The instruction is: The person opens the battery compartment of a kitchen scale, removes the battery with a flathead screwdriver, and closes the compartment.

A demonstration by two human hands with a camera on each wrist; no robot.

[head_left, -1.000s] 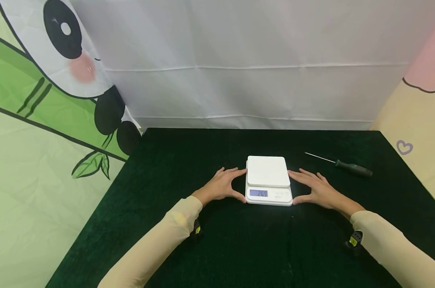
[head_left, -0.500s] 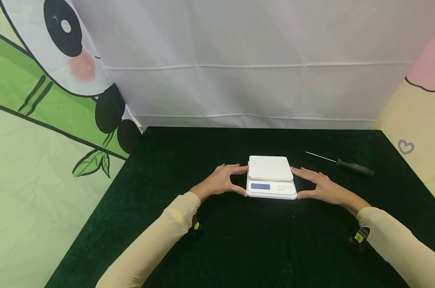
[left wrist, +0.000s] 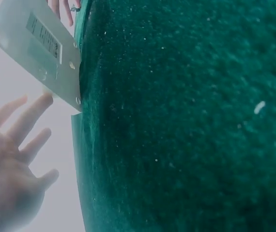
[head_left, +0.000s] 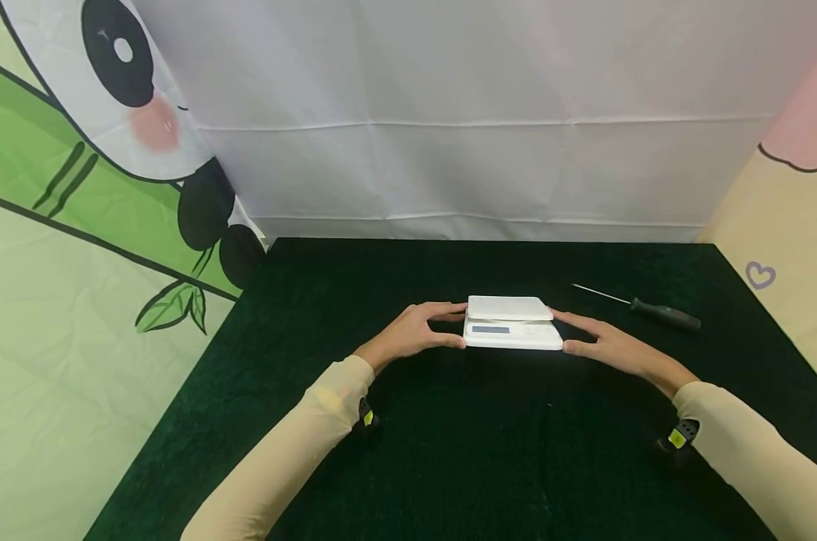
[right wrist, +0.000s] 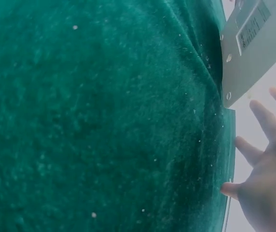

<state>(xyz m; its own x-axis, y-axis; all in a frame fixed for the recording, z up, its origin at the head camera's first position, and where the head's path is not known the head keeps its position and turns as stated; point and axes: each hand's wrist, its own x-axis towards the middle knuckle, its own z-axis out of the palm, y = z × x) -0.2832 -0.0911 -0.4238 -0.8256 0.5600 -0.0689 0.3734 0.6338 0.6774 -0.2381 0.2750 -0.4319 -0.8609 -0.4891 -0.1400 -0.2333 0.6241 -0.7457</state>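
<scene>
A white digital kitchen scale (head_left: 509, 323) is tilted with its near edge raised, so its top plate looks narrow in the head view. Its underside (left wrist: 46, 53), with a printed label and small round feet, shows in the left wrist view. My left hand (head_left: 413, 330) presses against its left side, thumb at the near corner and forefinger farther back. My right hand (head_left: 611, 344) presses the right side in the same way. In both wrist views the other fingers are spread and fairly straight beside the scale. The small display (head_left: 491, 329) shows no legible figures.
A screwdriver (head_left: 665, 314) with a dark green handle lies to the right of the scale, its shaft pointing left. Dark green cloth (head_left: 449, 451) covers the table. A white fabric backdrop (head_left: 449, 173) hangs behind the table's far edge.
Both hands have tipped the scale's near edge up, so its top looks much narrower. The display's figures, lit at 269 one second ago, can no longer be read. The screwdriver has stayed put.
</scene>
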